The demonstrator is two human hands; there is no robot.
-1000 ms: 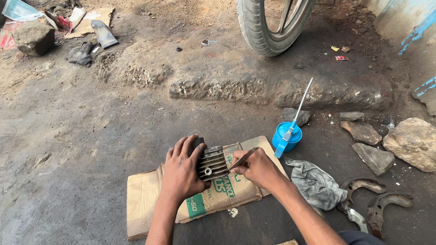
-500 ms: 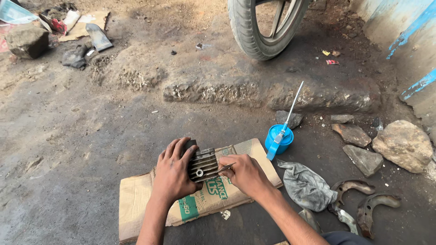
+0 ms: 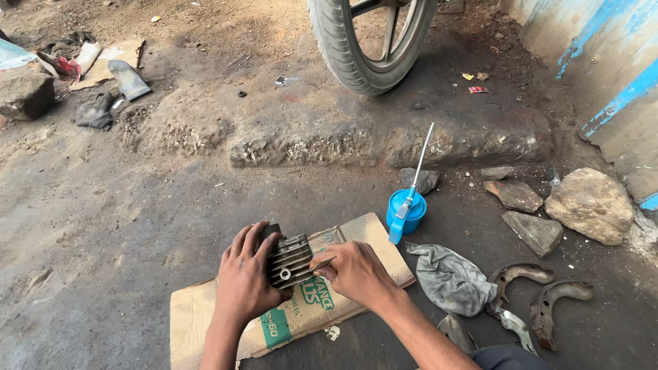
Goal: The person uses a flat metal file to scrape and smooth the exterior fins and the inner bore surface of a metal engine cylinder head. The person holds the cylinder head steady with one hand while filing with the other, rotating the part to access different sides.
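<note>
Resting on a flattened paper sack (image 3: 205,322) laid over the dirt floor, the finned metal engine cylinder (image 3: 289,259) sat between both hands. A slip looked like the main risk: the cylinder stood on its edge on loose paper, so a hard push from the thin tool (image 3: 322,263) could have rocked it or skated it off the sack into the grit, and the tool tip could have jumped from the fins toward the fingers bracing the other side. Dirt from the floor getting into the bore seemed likely too if the part tipped over.

The left hand (image 3: 248,279) was clenched around the cylinder from its left side, fingers curled over the top fins, wrist low and forearm running back toward the bottom edge of the view. The right hand (image 3: 355,272) was closed on the thin tool, knuckles up, its tip pressed against the cylinder's right face; that forearm came in diagonally from the lower right.

Just beyond the sack stood a blue oil can (image 3: 406,211) with a long spout, and a grey rag (image 3: 449,279) lay beside it. Two curved brake shoes (image 3: 545,294) lay near the rag, stones (image 3: 591,204) further right, and a tyre (image 3: 346,44) stood on the raised ground behind.
</note>
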